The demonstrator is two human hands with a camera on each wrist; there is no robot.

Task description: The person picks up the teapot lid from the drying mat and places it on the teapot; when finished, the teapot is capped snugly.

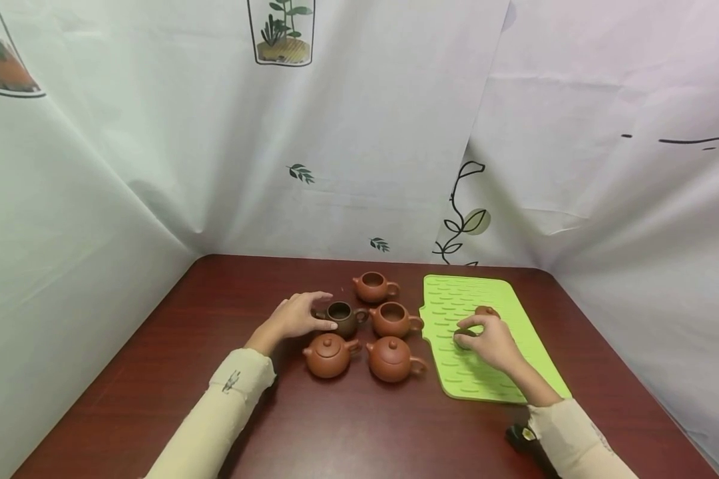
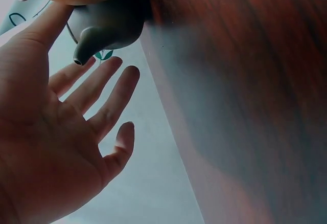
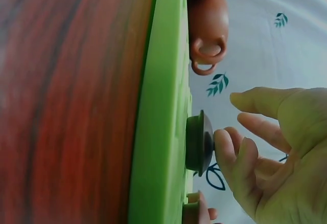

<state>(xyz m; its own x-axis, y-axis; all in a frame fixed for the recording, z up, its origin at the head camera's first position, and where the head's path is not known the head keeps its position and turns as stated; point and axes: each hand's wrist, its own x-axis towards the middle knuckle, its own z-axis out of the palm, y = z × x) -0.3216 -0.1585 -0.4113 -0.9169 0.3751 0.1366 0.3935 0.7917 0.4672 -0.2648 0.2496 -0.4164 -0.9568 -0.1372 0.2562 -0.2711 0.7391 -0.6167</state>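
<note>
My left hand is beside the spout of a dark brown lidless teapot, its thumb reaching in front. In the left wrist view the fingers are spread near the dark spout. On the green mat, my right hand is over a dark lid. The right wrist view has a fingertip right at the lid's knob, while the thumb stands apart. Past that hand lies a reddish-brown lid, partly hidden by it.
Two lidless reddish-brown teapots, a back one and a middle one, stand left of the mat. Nearer are two lidded teapots, one on the left and one on the right. White printed cloth surrounds the dark red table.
</note>
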